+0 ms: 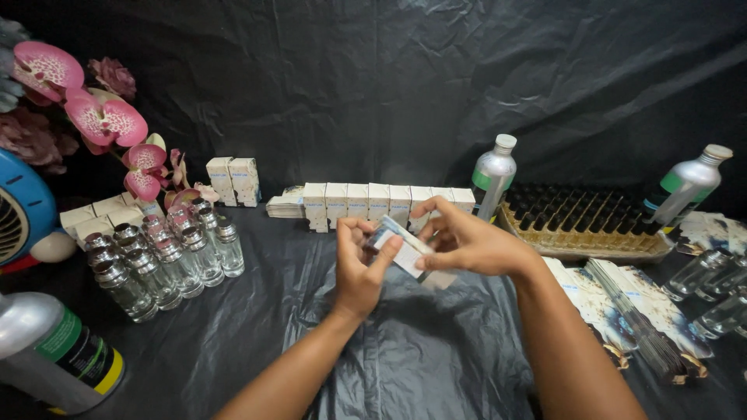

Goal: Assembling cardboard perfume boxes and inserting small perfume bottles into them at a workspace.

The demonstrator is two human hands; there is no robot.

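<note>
A small white carton (pixel 408 250), still partly flat, is held between the two hands above the middle of the black-covered surface (pixel 233 342). The left hand (pixel 359 268) is closed around the carton's near end, thumb laid across its face, while the right hand (pixel 467 241) is pinched on the far end with the remaining fingers spread loosely. The carton is not yet seen squared up, so its folding is judged to be partway through.

Just beyond the hands, a row of assembled white boxes (pixel 381 202) is lined up, with two more boxes (pixel 233 180) set farther left; this portion of the work appears finished. To the right of the right hand, a fanned stack of flat printed cartons (pixel 630 311) is left unfolded, which suggests much remains. To the left of the left hand, a cluster of clear glass bottles with silver caps (pixel 167 257) is standing unboxed. A tray of dark-capped vials (pixel 583 218) is placed beyond the right hand, flanked by two silver canisters (pixel 493 175). Whether any box has been filled cannot be told.
</note>
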